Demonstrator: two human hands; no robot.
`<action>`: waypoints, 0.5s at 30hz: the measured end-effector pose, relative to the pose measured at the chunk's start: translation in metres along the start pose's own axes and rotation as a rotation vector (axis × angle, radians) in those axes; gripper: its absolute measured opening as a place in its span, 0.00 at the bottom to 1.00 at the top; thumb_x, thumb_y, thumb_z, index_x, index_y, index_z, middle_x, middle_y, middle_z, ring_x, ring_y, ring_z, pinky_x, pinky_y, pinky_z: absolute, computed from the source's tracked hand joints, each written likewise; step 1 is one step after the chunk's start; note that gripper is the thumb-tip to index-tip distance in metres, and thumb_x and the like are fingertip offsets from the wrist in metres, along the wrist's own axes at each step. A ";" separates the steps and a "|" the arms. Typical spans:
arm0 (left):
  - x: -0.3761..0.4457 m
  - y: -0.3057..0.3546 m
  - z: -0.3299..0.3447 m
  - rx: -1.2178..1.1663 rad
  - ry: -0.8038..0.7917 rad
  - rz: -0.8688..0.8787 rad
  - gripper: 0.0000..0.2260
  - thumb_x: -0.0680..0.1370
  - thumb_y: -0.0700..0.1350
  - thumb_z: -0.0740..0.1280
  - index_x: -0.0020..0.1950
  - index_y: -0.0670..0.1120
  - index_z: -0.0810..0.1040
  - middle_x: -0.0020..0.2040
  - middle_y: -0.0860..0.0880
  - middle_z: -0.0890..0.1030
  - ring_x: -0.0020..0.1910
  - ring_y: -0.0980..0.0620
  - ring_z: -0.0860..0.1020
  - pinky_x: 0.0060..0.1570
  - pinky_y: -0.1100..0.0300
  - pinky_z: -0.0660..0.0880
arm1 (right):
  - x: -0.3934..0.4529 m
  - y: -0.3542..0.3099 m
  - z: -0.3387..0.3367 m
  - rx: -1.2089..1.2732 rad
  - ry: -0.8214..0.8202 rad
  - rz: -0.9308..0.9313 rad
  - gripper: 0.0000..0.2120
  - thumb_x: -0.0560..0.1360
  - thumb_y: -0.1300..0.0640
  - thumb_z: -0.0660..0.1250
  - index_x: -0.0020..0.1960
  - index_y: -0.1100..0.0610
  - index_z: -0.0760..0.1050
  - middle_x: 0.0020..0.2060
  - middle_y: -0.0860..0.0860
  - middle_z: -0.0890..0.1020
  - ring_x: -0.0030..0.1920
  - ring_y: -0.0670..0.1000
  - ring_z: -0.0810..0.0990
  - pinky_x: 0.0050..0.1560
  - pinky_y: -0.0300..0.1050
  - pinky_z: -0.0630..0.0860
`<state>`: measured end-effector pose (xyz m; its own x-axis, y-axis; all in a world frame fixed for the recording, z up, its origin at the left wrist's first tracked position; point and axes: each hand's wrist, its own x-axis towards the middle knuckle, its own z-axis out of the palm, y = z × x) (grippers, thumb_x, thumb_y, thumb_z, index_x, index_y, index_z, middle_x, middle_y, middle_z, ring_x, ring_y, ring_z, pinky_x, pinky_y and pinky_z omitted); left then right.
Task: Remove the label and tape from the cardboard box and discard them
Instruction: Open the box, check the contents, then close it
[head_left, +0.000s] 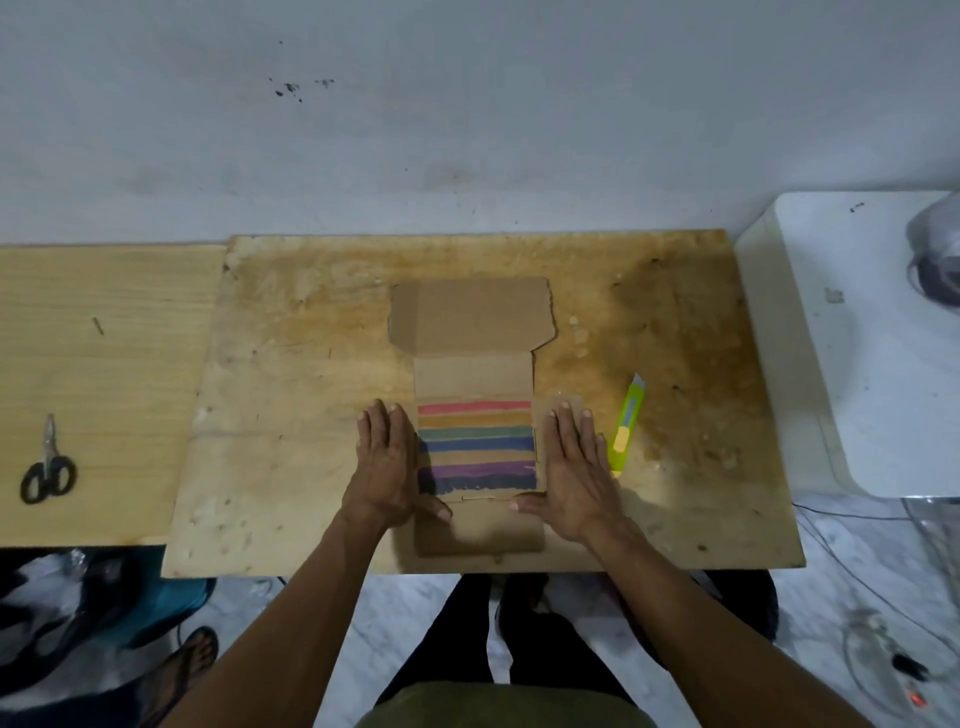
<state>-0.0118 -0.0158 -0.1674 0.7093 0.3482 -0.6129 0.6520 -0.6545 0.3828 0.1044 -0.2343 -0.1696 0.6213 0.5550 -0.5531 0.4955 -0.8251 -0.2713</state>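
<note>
Cardboard box (475, 364) lies opened flat on the surface (291, 415), striped panel between the two hands. Left hand (387, 467) & right hand (569, 467) both press palm-down on the side flaps, fingers (563, 426) straight, slightly spread – pinching nothing. No label or tape plainly visible from here. Probably flattening/inspecting: keep even pressure, check flap edges for tape ends. Cutter (628, 426) sits just right of the right hand's fingers – use it w/ care.

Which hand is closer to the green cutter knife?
The right hand. It lies flat just beside the green cutter knife, on the cardboard box. The left hand lies flat across the box's striped panel, much farther away.
</note>
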 end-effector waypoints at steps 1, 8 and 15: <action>0.003 -0.003 0.000 -0.008 0.018 0.009 0.78 0.43 0.79 0.67 0.78 0.38 0.36 0.77 0.36 0.33 0.75 0.37 0.30 0.75 0.41 0.38 | 0.004 0.000 -0.003 0.017 0.007 -0.001 0.60 0.69 0.31 0.67 0.78 0.59 0.32 0.77 0.54 0.31 0.76 0.59 0.28 0.76 0.57 0.37; 0.027 -0.006 -0.016 0.008 0.082 0.010 0.72 0.51 0.70 0.76 0.78 0.37 0.39 0.78 0.37 0.37 0.76 0.38 0.32 0.76 0.46 0.39 | 0.031 -0.005 -0.013 0.046 0.058 0.028 0.59 0.68 0.29 0.66 0.79 0.57 0.33 0.78 0.54 0.32 0.77 0.55 0.29 0.76 0.55 0.38; 0.023 -0.012 -0.016 0.009 0.099 0.078 0.68 0.56 0.75 0.69 0.79 0.39 0.39 0.78 0.40 0.34 0.75 0.43 0.29 0.77 0.43 0.42 | 0.020 -0.005 -0.008 0.038 0.067 0.046 0.56 0.70 0.27 0.61 0.79 0.56 0.36 0.79 0.52 0.35 0.77 0.54 0.30 0.76 0.61 0.41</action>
<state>0.0011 0.0111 -0.1749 0.7812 0.3599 -0.5101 0.5916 -0.6878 0.4206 0.1195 -0.2184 -0.1729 0.6828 0.5212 -0.5120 0.4429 -0.8526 -0.2773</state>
